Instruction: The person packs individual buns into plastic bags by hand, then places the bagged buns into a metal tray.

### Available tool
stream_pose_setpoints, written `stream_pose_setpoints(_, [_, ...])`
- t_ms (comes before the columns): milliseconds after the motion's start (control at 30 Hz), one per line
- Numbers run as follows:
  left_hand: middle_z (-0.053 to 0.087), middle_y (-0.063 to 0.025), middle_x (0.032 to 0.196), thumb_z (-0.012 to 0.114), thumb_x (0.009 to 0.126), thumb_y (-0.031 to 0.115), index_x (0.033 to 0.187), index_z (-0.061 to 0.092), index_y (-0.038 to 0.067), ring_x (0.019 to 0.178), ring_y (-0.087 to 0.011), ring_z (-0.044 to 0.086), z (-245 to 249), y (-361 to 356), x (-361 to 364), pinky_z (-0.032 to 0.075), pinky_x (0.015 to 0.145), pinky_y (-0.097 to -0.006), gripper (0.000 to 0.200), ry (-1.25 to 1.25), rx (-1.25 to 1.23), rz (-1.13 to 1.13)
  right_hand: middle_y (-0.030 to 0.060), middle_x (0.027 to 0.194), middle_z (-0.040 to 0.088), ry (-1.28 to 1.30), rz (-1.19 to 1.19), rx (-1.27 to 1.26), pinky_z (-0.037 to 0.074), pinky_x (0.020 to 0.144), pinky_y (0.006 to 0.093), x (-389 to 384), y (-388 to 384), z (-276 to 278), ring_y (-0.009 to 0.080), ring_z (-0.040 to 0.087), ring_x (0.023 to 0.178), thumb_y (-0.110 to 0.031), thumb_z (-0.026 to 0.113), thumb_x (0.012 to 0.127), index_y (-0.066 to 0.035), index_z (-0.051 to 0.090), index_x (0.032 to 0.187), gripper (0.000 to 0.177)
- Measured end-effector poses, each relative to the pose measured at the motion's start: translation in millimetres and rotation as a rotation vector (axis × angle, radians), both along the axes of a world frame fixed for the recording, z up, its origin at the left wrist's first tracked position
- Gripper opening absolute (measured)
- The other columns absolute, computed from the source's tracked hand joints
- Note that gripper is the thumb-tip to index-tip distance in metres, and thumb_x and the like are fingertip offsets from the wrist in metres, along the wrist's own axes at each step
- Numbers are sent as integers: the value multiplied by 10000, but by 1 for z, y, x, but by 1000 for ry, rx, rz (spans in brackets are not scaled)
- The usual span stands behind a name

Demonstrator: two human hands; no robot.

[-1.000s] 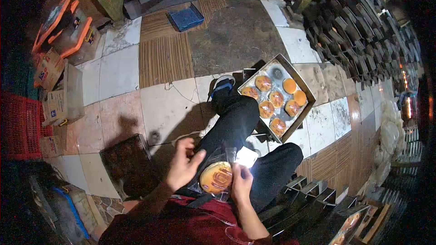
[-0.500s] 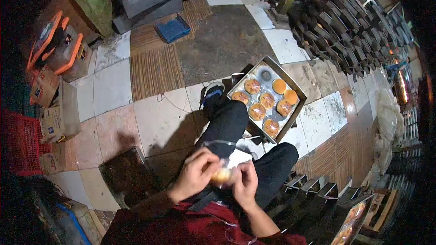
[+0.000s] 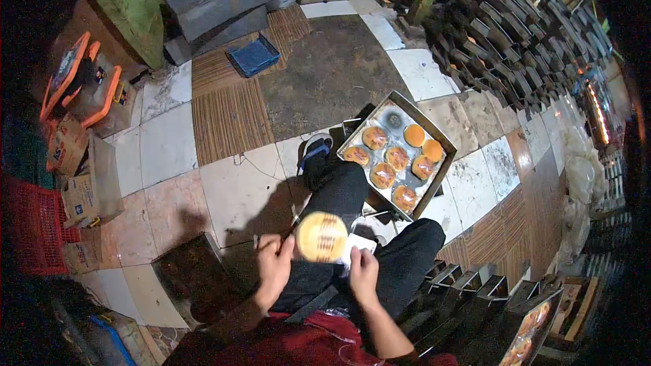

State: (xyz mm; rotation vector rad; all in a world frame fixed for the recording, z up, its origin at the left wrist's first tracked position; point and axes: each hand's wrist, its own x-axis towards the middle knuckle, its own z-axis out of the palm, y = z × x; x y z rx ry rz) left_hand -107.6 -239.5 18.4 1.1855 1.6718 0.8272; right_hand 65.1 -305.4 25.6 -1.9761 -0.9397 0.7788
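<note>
A round golden bun (image 3: 322, 237) with brown marks on top, blurred by motion, hangs between my hands above my lap. My left hand (image 3: 273, 268) is closed in a pinch at the bun's left edge, where its clear wrapper appears to gather. On the other side, my right hand (image 3: 364, 274) pinches beside the bun's lower right, at a white piece (image 3: 357, 249); its fingers partly hide what they grip. Past my knees, a square metal tray (image 3: 439, 183) holds several buns, most in clear wrapping with printing, and two plain ones (image 3: 414, 135) near its right side.
A blue tray (image 3: 254, 56) lies on the tiled floor ahead. Orange-lidded bins (image 3: 102, 98), cardboard boxes (image 3: 68, 146) and a red crate (image 3: 34, 224) stand at the left. Stacked dark trays (image 3: 502, 41) line the right. Another tray of buns (image 3: 529, 332) is at lower right.
My hands have moved apart, the left one going left. The bun, earlier low between my fingers, has swung up and now shows its marked top. The tray of buns stays put.
</note>
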Motion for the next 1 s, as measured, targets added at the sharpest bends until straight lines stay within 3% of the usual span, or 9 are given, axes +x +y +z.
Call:
stream_pose_setpoints(200, [587, -67, 926, 559, 852, 213, 879, 588, -1, 808, -143, 521, 72, -9, 6, 416, 650, -320, 217, -678, -496, 287, 137, 1098, 507, -701, 601, 226, 274, 958, 506, -32, 5, 86, 255, 483, 1042, -300, 716, 678, -133, 509, 1111, 508])
stream_pose_setpoints(300, [505, -88, 1169, 463, 891, 232, 1214, 448, 51, 867, -228, 560, 119, 23, 4, 478, 706, -374, 370, -1023, -297, 99, 184, 923, 560, -473, 623, 4, 454, 712, 422, 17, 68, 80, 370, 561, 847, -162, 702, 699, -58, 394, 1215, 610])
stream_pose_setpoints(367, [329, -144, 1301, 436, 914, 235, 1323, 280, 83, 1009, -321, 529, 120, 42, -13, 511, 747, -460, 464, -886, -90, -34, 214, 840, 555, -142, 604, 154, 462, 656, 432, 85, 120, 53, 391, 565, 778, -141, 691, 710, -36, 365, 1225, 619])
stream_pose_setpoints(500, [507, -124, 1116, 429, 912, 323, 1272, 344, 196, 884, -307, 594, 7, 50, -81, 522, 675, -447, 391, -548, -458, -39, 239, 879, 568, -1303, 29, 328, 453, 678, 442, 191, 194, 57, 396, 560, 791, -225, 657, 754, 3, 417, 1184, 543])
stream_pose_setpoints(567, [576, -94, 714, 428, 923, 268, 1184, 433, 62, 661, -207, 626, -46, 29, -116, 538, 601, -347, 333, -509, -720, 30, 230, 915, 571, -1074, 18, 293, 458, 674, 431, 198, 187, 43, 385, 566, 807, -209, 644, 766, -4, 453, 1132, 461])
stream_pose_setpoints(633, [562, -60, 628, 417, 927, 291, 1094, 517, 47, 682, -190, 613, -151, -43, -151, 509, 614, -317, 312, 150, -92, -225, 218, 940, 575, -708, 43, 214, 463, 670, 425, 164, 153, 40, 382, 570, 815, -157, 611, 790, -20, 495, 1080, 341])
stream_pose_setpoints(867, [542, -164, 1168, 333, 938, 401, 1180, 501, -55, 1058, -205, 514, -5, -4, -52, 364, 945, -327, 542, 151, -1172, 85, 174, 1214, 454, -758, 704, -122, 282, 984, 528, 23, -12, -74, 377, 309, 1234, -105, 451, 784, -58, 552, 1113, 347])
stream_pose_setpoints(933, [461, -144, 1276, 303, 932, 460, 1264, 419, -7, 1189, -223, 419, -53, 10, -63, 278, 1022, -366, 585, -702, -210, -166, 151, 1253, 424, -799, 847, -336, 218, 1024, 534, 15, -11, -55, 373, 275, 1261, -134, 459, 791, -54, 527, 1139, 363])
stream_pose_setpoints(1000, [539, -152, 1169, 298, 962, 253, 1167, 487, -5, 1075, -241, 522, 77, 80, -11, 358, 971, -356, 380, -619, -127, -310, 182, 1209, 438, -833, 833, -159, 276, 986, 532, 8, -13, -49, 366, 324, 1231, -121, 462, 789, -41, 518, 1074, 301])
